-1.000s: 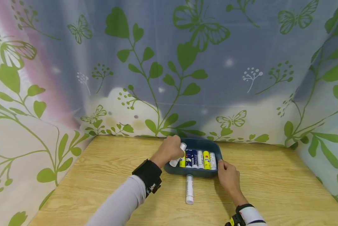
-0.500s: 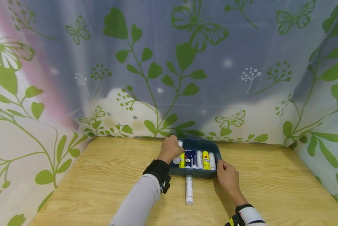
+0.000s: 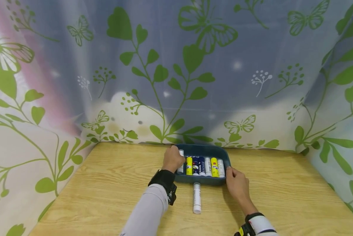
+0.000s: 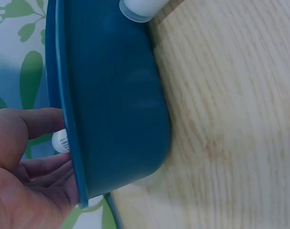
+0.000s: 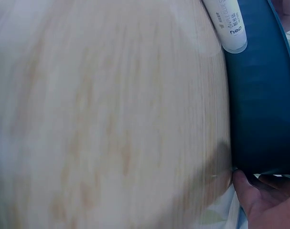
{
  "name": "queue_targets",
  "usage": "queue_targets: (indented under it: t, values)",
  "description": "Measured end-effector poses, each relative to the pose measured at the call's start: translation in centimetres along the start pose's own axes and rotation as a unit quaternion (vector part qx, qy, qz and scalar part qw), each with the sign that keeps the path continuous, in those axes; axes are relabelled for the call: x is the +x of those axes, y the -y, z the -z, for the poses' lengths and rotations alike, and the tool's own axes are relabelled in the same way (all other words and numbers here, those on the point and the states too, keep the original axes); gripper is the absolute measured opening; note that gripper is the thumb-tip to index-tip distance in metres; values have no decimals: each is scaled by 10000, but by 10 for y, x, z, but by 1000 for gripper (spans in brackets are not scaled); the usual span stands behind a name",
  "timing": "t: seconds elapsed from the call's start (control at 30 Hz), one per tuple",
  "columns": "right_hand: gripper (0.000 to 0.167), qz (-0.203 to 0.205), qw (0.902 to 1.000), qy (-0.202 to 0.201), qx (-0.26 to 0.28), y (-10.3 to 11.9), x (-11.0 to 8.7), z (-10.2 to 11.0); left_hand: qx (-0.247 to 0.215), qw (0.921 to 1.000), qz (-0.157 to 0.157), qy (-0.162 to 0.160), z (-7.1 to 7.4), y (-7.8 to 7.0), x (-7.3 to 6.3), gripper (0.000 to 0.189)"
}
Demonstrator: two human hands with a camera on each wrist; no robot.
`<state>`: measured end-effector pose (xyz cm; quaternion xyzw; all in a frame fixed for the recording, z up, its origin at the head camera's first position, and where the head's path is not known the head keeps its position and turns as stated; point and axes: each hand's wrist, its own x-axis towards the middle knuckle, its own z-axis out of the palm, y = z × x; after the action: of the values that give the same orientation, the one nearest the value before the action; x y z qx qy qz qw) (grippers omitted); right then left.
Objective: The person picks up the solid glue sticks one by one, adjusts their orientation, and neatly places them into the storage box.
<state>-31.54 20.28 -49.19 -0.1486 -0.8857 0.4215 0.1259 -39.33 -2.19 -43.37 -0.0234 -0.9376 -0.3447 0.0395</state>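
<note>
A dark teal plastic bin [image 3: 206, 150] holds a row of glue sticks lying side by side, white, yellow and navy. At its left end my left hand [image 3: 173, 159] reaches over the rim and pinches a white glue stick [image 3: 180, 167], which lies along the left wall; in the left wrist view, the end of that glue stick [image 4: 61, 141] shows between thumb and fingers. My right hand [image 3: 238, 185] grips the bin's right end, thumb at the near side, as the right hand [image 5: 269, 202] in the right wrist view also shows. Part of the left fingers is hidden inside the bin.
Another white glue stick [image 3: 197, 198] lies on the wooden table [image 3: 120, 190], pointing at the front wall of the bin. Behind the bin hangs a curtain [image 3: 153, 82] with leaves and butterflies, which also closes off both sides.
My left hand has moved left with the white glue stick, which has gone from slanting above the row to lying upright-wise along the bin's left wall. My right hand stays at the right end.
</note>
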Motion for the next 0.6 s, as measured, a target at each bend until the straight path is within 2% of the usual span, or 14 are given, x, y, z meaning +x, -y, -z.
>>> queue_targets:
  t: [0.2,0.37,0.6]
  values:
    - [42,-13,10000,-59,11,-1,1,-1,90,9998,-148,-126,-6,2,-3,32]
    - [42,19,10000,-70,30,-1,1,-1,61,9999,-135,-86,-12,5,-4,34]
    - [43,40,9999,-104,-7,-2,2,-2,131,9996,-210,-149,-14,6,-5,38]
